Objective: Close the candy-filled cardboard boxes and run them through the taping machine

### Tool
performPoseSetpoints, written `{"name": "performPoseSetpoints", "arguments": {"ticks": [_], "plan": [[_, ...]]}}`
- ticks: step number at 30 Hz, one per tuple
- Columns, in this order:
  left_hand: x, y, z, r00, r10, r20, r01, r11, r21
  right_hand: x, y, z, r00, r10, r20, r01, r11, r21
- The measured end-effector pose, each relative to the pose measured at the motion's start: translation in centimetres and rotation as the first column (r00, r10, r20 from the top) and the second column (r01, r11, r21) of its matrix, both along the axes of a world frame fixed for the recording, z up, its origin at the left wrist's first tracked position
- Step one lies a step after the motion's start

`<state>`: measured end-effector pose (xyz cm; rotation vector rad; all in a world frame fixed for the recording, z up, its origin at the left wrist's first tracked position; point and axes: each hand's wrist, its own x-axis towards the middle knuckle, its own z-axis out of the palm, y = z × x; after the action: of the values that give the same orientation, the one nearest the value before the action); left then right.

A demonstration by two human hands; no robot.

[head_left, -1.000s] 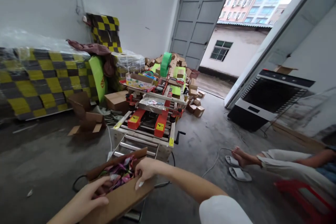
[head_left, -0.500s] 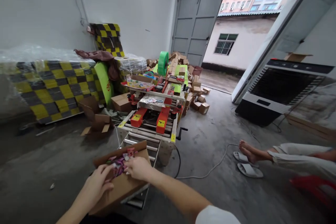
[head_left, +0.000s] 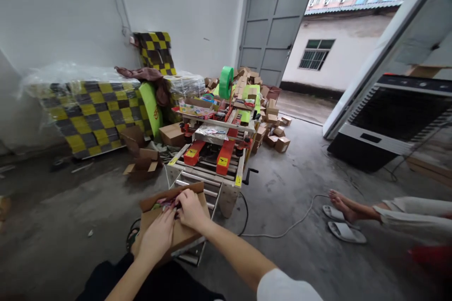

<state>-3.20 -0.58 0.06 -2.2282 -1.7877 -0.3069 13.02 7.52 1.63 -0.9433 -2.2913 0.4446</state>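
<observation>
A cardboard box (head_left: pixel 187 236) stands with its top flaps up at the near end of a roller conveyor (head_left: pixel 197 178). Small pink and purple packets (head_left: pixel 161 203) fill its inside and are partly covered by my hands. My left hand (head_left: pixel 158 233) reaches over the near wall, its fingers stretched forward and lying on the packets. Beside it, my right hand (head_left: pixel 191 208) is bent down into the box with curled fingers. Its fingertips are among the packets, and what they hold is hidden. Both hands' fingertips are close together.
Beyond the box is a carton-sealing machine (head_left: pixel 223 156) with a green tape roll (head_left: pixel 226 82) and a crank handle (head_left: pixel 250 175). Small cartons (head_left: pixel 271 138) are heaped behind it. A cable (head_left: pixel 293 225) crosses the floor towards a seated person's feet (head_left: pixel 344 207) on the right.
My left hand has moved right and forward onto the packets, close to my right hand. My right hand now curls over the packets near the far flap. The view has shifted slightly left.
</observation>
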Motion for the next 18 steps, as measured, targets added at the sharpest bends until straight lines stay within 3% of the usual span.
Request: {"name": "performPoseSetpoints", "arguments": {"ticks": [2,4,11,15,18], "plan": [[0.1,0.0,0.2,1.000,0.000,-0.005,0.000,1.000,-0.019,0.1,-0.3,-0.1,0.993,-0.031,-0.111,0.038,0.997,0.062],[0.4,-0.1,0.4,1.000,0.006,-0.004,-0.006,0.999,-0.037,0.0,-0.4,0.1,0.992,-0.055,-0.111,0.066,0.993,0.101],[1.3,-0.6,0.9,0.997,0.033,0.070,-0.029,0.998,-0.055,0.2,-0.2,0.7,0.985,-0.130,-0.115,0.138,0.989,0.062],[1.6,-0.9,1.1,0.988,0.049,0.147,-0.039,0.997,-0.073,1.0,-0.2,-0.7,0.985,-0.133,-0.113,0.142,0.987,0.070],[1.7,-1.4,1.1,0.983,0.030,0.184,-0.016,0.997,-0.076,2.1,-0.5,-2.3,0.999,-0.034,-0.039,0.037,0.996,0.083]]}}
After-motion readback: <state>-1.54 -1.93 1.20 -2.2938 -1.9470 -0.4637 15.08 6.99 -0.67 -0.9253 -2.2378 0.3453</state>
